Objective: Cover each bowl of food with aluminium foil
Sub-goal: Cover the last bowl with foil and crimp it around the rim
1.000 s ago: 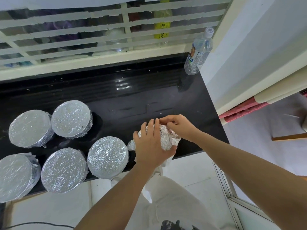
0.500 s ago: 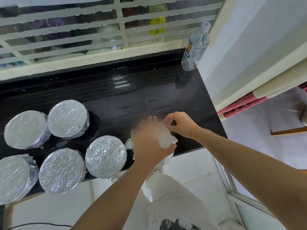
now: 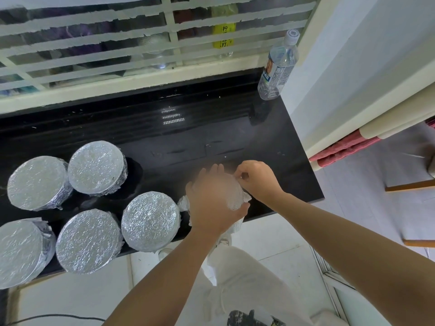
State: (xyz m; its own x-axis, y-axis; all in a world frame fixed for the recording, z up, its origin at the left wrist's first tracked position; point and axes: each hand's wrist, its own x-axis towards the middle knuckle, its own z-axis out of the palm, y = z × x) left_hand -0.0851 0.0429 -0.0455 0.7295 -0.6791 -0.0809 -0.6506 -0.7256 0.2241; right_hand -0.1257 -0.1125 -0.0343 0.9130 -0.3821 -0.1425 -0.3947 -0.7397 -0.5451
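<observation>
Several foil-covered bowls stand on the black counter [image 3: 211, 128], the nearest one [image 3: 150, 220] just left of my hands. At the counter's front edge sits one more bowl wrapped in crumpled foil [image 3: 236, 198]. My left hand [image 3: 211, 203], blurred by motion, lies over its top with the fingers wrapped round it. My right hand [image 3: 256, 177] pinches the foil at the bowl's far right rim. The bowl's contents are hidden.
A clear plastic water bottle [image 3: 277, 67] stands at the counter's back right corner, against a white wall. A barred window runs along the back. Other covered bowls [image 3: 97, 168] [image 3: 37, 182] [image 3: 88, 241] [image 3: 21, 252] crowd the left side. White floor lies below the front edge.
My left hand has slid over the top of the wrapped bowl and is now blurred. My right hand shifted slightly along the far rim, still pinching foil.
</observation>
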